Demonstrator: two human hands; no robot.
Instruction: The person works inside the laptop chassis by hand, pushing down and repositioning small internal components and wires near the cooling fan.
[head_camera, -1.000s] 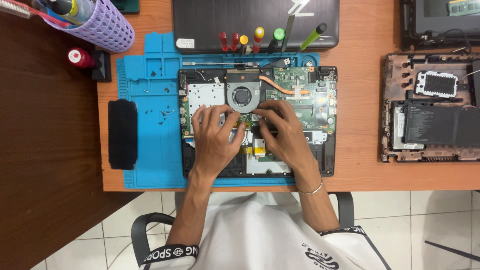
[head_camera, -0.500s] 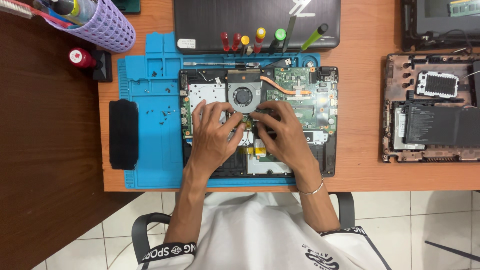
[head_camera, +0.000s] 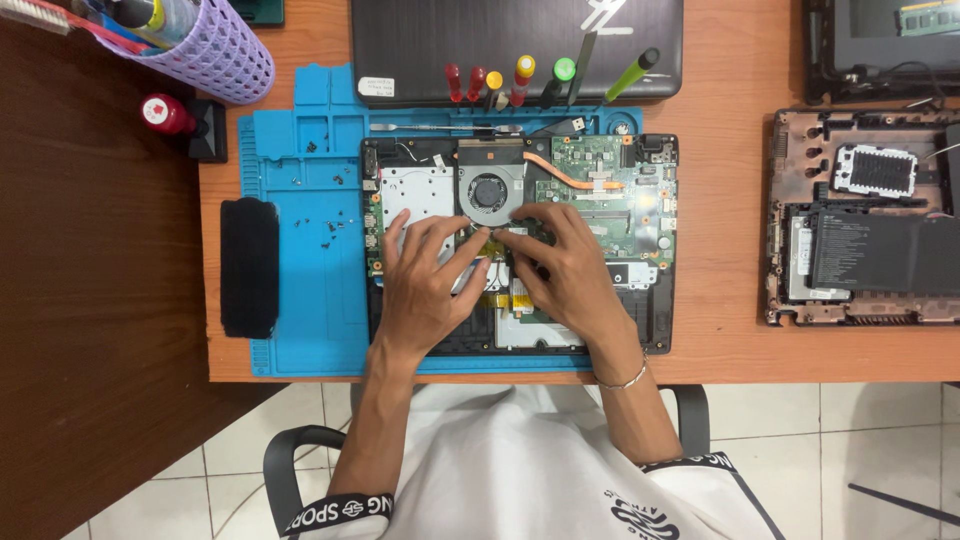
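From the head view, your left hand (head_camera: 425, 285) and right hand (head_camera: 565, 270) both rest on the opened laptop (head_camera: 518, 245), which lies on the blue mat (head_camera: 300, 250). Their fingertips meet just below the round fan (head_camera: 487, 192), over the yellow ribbon cable (head_camera: 490, 245); that spot sits straight ahead of both palms, about equally near each. Your fingers press flat or pinch something small; I cannot tell which. The cable's long axis is hidden. Loose screws (head_camera: 325, 228) lie to your left, screwdrivers (head_camera: 520, 80) beyond.
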